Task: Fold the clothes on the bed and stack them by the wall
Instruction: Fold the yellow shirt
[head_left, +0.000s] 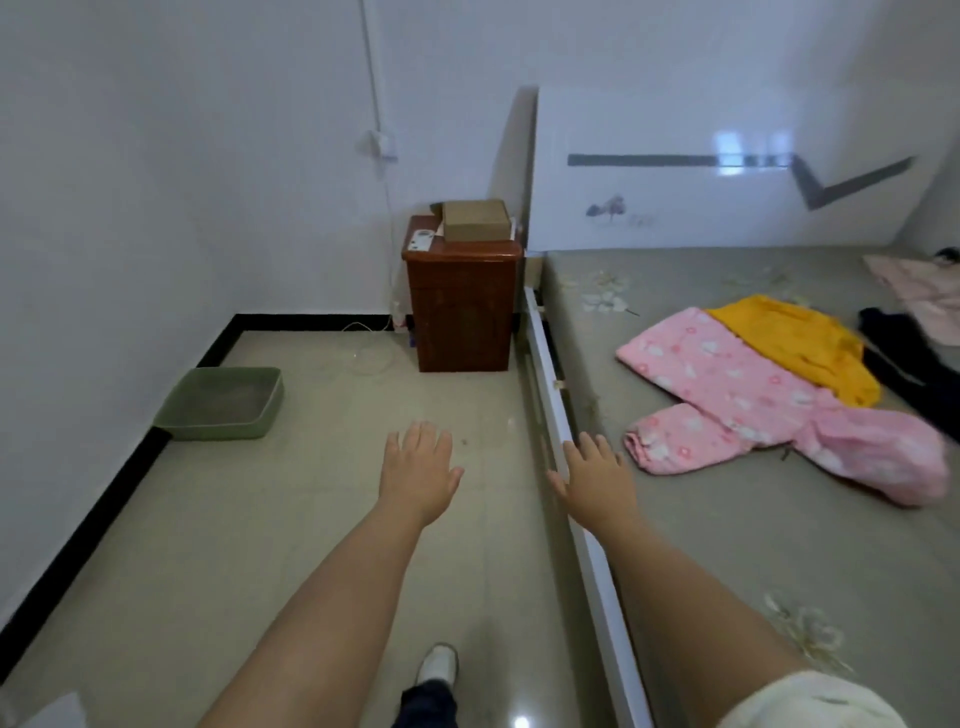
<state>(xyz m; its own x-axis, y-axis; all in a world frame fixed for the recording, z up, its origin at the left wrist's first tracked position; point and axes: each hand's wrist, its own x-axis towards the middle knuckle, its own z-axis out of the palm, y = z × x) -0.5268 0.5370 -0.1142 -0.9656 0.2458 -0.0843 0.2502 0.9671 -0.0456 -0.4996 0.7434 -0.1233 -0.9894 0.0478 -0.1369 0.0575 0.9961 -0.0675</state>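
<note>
On the bed (701, 545) at the right lies a heap of unfolded clothes: a pink patterned garment (737, 395) in front, a yellow one (800, 343) behind it, a dark one (898, 353) and a pale pink one (919, 291) at the far right edge. My left hand (418, 470) is stretched out flat over the floor, fingers straight, holding nothing. Held flat as well, my right hand (595, 475) hovers over the bed's white side rail (550, 415), left of the pink garment and apart from it.
A brown bedside cabinet (462, 306) with a cardboard box (475, 219) on top stands at the bed's head. A green tray (223, 402) sits on the floor by the left wall. The white headboard (727, 171) rises behind the bed. My shoe (438, 662) is below.
</note>
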